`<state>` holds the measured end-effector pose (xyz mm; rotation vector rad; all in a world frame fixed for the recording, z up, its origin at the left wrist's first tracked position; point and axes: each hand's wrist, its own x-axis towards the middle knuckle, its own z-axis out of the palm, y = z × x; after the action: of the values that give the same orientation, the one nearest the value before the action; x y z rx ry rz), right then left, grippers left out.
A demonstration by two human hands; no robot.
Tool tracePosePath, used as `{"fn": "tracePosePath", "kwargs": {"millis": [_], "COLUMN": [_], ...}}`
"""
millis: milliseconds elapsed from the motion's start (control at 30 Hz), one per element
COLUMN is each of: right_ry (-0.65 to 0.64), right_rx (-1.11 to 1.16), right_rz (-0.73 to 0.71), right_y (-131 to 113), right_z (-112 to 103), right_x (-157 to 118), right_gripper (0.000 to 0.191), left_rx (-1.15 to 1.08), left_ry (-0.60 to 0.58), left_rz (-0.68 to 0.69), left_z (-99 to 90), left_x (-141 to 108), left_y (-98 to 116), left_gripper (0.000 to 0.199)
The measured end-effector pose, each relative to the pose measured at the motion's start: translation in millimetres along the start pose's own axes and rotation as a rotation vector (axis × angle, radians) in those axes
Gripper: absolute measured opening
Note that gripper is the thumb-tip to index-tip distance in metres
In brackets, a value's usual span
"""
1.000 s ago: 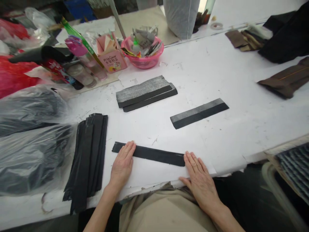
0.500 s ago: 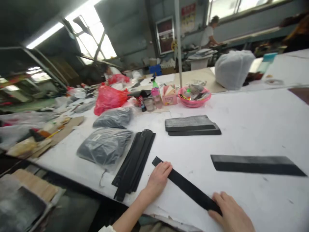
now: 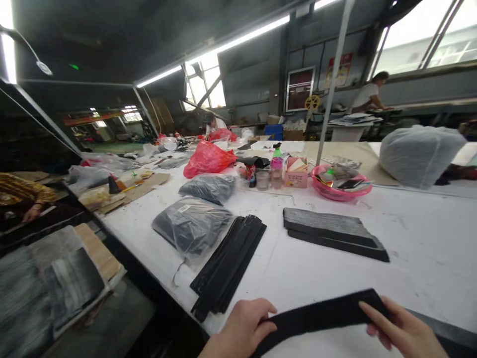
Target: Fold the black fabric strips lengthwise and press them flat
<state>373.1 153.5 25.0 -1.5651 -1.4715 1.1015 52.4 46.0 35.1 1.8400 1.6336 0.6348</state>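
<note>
A flat black strip (image 3: 320,314) is held up between my two hands, bending slightly along its length. My left hand (image 3: 244,329) pinches its left part between thumb and fingers. At the other end, my right hand (image 3: 400,325) is closed on the strip with the thumb on its face. Left of my hands lies a fanned pile of black strips (image 3: 233,263). Farther back sits a stack of grey-and-black strips (image 3: 331,229). Another stack (image 3: 447,325) is partly hidden behind my right hand.
Clear plastic bags of dark pieces (image 3: 192,223) lie beside the pile. Behind are a red plastic bag (image 3: 208,158), a pink box (image 3: 296,176), a pink basket (image 3: 341,193) and a white bundle (image 3: 421,154). A metal pole (image 3: 333,84) rises beyond. Other people work farther off.
The strip lay flat on the table under my hands; now it is lifted and gripped at both ends. My view has turned left, so things on the table appear farther right.
</note>
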Motion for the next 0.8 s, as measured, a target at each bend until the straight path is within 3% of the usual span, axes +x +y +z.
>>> {"fn": "tracePosePath", "kwargs": {"millis": [167, 300, 400, 500, 633, 800], "right_ry": [-0.219, -0.287, -0.338, -0.355, -0.384, -0.425], "right_rx": [0.338, 0.483, 0.405, 0.284, 0.193, 0.119], "right_rz": [-0.067, -0.002, 0.076, 0.146, 0.145, 0.152], "right_y": [-97, -138, -132, -106, -81, -81], "right_z": [89, 172, 223, 255, 268, 277], "right_x": [61, 99, 106, 95, 82, 83], "right_gripper": [0.041, 0.034, 0.026, 0.020, 0.010, 0.004], "left_rx": [-0.016, 0.141, 0.379, 0.509, 0.568, 0.569], "left_ry": [0.291, 0.448, 0.530, 0.553, 0.595, 0.699], "left_rz": [-0.142, -0.244, -0.264, -0.203, -0.188, -0.244], "left_z": [-52.7, -73.0, -65.2, -46.0, -22.4, -3.1], "left_x": [-14, -7, -5, -14, -39, -65], "left_y": [-7, -39, -68, -88, -99, -107], "left_gripper": [0.019, 0.021, 0.021, 0.031, 0.066, 0.074]}}
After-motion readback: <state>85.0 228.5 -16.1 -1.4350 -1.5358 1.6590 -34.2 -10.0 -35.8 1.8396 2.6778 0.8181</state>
